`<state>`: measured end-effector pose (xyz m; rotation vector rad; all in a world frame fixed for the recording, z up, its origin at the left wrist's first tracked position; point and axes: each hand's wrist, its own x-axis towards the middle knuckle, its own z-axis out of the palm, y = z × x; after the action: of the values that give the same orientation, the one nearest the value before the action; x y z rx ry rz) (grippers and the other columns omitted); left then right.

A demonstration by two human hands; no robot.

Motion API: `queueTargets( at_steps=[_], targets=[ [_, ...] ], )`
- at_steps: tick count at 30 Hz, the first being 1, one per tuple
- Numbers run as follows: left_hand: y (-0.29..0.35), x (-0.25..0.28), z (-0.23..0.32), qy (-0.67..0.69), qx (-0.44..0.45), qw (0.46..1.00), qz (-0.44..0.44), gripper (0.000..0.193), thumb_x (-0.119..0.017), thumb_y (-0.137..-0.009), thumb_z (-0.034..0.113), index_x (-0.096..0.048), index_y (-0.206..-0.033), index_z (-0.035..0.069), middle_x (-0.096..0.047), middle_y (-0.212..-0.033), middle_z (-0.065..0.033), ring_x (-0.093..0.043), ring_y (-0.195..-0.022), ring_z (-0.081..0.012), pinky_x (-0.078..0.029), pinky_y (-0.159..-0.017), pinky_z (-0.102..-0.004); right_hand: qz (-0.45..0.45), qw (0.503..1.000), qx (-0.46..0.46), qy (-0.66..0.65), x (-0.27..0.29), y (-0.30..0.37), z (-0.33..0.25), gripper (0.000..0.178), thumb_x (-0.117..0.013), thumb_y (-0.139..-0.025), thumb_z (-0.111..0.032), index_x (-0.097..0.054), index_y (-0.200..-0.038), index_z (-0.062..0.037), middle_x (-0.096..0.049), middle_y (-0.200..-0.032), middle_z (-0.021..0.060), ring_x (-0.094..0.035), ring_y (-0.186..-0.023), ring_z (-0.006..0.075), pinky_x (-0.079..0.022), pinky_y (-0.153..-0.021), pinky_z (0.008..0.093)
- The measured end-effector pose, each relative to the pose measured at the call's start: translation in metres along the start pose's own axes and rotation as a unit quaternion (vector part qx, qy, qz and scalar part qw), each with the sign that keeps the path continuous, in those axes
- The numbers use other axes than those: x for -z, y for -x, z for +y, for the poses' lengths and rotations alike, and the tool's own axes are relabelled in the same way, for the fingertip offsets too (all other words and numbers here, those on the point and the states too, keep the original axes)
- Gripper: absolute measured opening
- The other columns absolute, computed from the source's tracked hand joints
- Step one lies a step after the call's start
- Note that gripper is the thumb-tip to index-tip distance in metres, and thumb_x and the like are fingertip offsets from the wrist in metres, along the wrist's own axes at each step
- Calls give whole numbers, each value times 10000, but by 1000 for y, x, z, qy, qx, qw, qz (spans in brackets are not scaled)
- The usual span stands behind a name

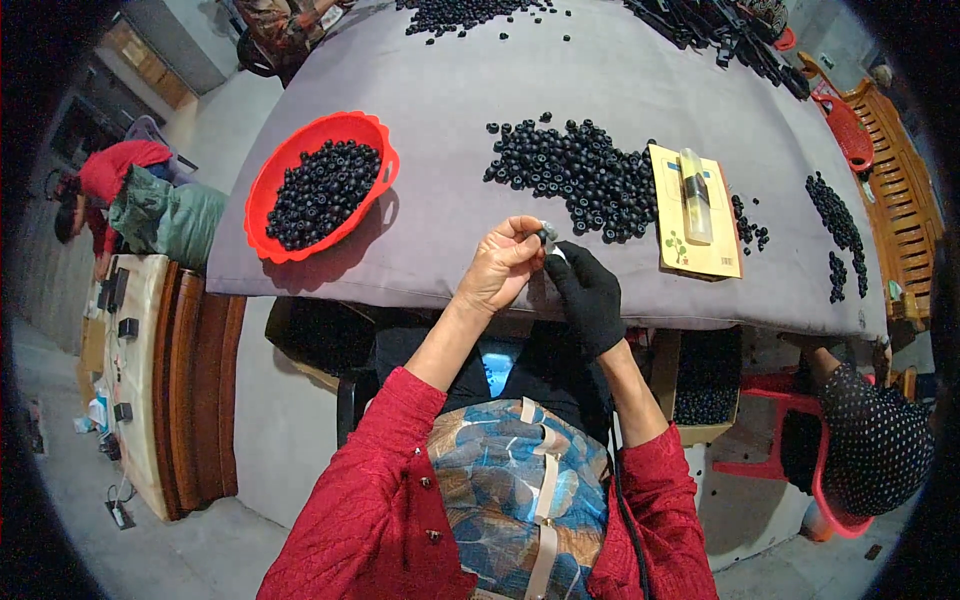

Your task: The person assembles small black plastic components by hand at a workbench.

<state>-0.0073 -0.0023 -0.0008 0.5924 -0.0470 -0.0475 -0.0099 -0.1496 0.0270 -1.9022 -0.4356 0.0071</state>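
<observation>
My bare left hand [498, 268] pinches a small round dark piece [546, 232] between thumb and fingertips, above the table's near edge. Against it comes my right hand [588, 300] in a black glove, its fingers closed. A small whitish thing [556, 254] shows at the right fingertips; its kind is too small to tell. Beyond both hands spreads a heap of small round black pieces [580, 170], many with a hole in the middle. To the left stands a red plastic basket [262, 200] filled with similar pieces.
Right of the heap, a yellow notebook [705, 258] carries a clear tube-like pen [695, 200]. More black pieces [838, 225] lie near the right edge, others [460, 12] at the far side. Beneath the table is a box [708, 432] of pieces. Other people sit or bend nearby.
</observation>
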Motion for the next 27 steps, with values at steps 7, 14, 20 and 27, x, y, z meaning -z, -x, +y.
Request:
queueTargets(
  at_steps=[7, 14, 20, 27],
  targets=[
    [1, -3, 0, -3, -1, 1000, -24, 178, -594, -786, -2, -560, -953, 48, -599, -877, -45, -575, -781, -122, -476, -706, -241, -4, 1000, -18, -22, 1, 2, -11, 285, -569, -829, -228, -593, -1049, -49, -638, -912, 120, -622, -798, 177, -476, -701, 276],
    [0, 0, -1, -10, -3, 1000, -28, 186, -590, -783, -14, -557, -958, 41, -593, -893, -47, -576, -804, -128, -486, -732, -249, -15, 999, -36, -13, 2, 0, -10, 283, -572, -826, -234, -596, -1041, -52, -638, -914, 119, -623, -806, 174, -475, -699, 273],
    [1, -2, 0, -10, -1, 1000, -28, 187, -592, -783, -14, -557, -956, 47, -589, -905, -45, -578, -802, -129, -487, -732, -249, -9, 1000, -21, -19, 2, 0, -11, 296, -570, -827, -248, -589, -1054, -59, -635, -920, 120, -626, -802, 184, -474, -689, 277],
    [-1, 1, -1, -6, 7, 999, -38, 190, -592, -782, -13, -557, -959, 49, -592, -900, -43, -579, -802, -127, -487, -733, -248, -16, 999, -40, 0, 4, -1, -16, 290, -569, -837, -210, -576, -1060, -25, -644, -905, 108, -594, -792, 122, -467, -691, 258]
  ],
)
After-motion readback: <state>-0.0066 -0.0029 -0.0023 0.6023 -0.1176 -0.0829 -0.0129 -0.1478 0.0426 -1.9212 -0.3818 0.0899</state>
